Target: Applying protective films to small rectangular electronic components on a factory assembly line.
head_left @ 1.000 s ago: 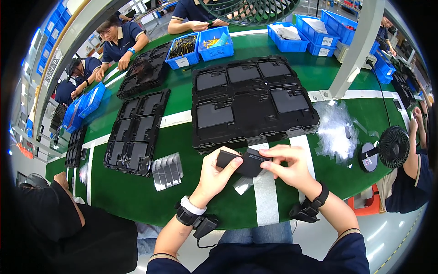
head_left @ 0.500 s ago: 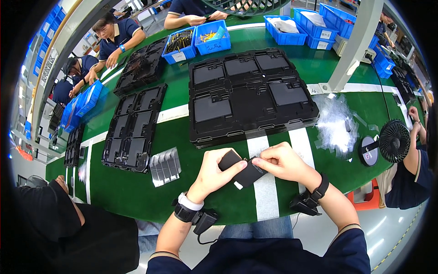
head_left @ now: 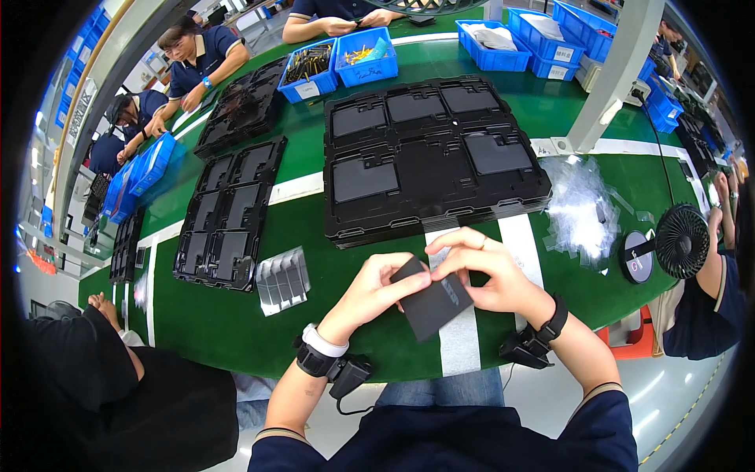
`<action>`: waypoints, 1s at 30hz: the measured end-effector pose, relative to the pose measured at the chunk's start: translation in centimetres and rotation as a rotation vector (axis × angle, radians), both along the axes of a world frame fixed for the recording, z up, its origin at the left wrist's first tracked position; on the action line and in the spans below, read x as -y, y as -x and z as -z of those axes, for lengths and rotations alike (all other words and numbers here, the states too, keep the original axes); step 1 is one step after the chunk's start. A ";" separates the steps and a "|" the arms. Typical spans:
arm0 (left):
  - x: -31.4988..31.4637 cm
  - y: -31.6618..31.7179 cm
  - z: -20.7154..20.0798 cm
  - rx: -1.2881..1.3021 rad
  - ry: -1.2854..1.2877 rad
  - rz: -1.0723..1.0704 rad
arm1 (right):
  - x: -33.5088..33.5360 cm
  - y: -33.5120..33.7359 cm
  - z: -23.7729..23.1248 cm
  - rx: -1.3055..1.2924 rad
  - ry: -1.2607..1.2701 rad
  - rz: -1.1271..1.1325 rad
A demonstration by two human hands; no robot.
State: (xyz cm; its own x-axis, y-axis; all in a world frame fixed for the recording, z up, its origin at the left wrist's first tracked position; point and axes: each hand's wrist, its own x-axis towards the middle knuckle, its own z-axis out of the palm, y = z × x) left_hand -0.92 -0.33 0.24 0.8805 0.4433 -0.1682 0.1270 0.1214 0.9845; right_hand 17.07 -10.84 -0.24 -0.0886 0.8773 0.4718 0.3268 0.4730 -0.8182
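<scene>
Over the near edge of the green table I hold a flat, dark grey rectangular piece (head_left: 437, 313), tilted, with faint markings on its face. My left hand (head_left: 370, 293) is closed on its left side, thumb lying across the top. At its upper right edge, the curled fingers of my right hand (head_left: 497, 274) grip the piece; their tips are partly hidden. Just beyond my hands stands a stack of black trays (head_left: 431, 200), whose pockets hold flat dark pieces, with one front middle pocket bare. Left of my left hand lies a sheet with grey strips (head_left: 283, 282).
A second black tray (head_left: 222, 216) lies to the left. Clear film scraps (head_left: 580, 208) heap up on the right, beside a small black fan (head_left: 681, 241). Blue bins (head_left: 366, 69) line the back. A white post (head_left: 609, 86) rises at right; co-workers sit around the table.
The dark piece has turned to show more of its face, and its white tab is out of sight. My right fingers have lifted and spread along its upper edge.
</scene>
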 end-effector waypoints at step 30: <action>-0.2 -0.1 0.5 0.218 -0.148 -0.251 | -0.1 -0.4 0.1 -0.354 0.430 0.144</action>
State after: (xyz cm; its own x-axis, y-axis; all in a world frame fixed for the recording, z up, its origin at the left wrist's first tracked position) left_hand -0.82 -0.18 -0.28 0.7493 0.6556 0.0935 -0.1032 -0.0239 0.9944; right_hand 17.48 -10.73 -0.30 0.1445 0.9883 0.0493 0.0345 0.0447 -0.9984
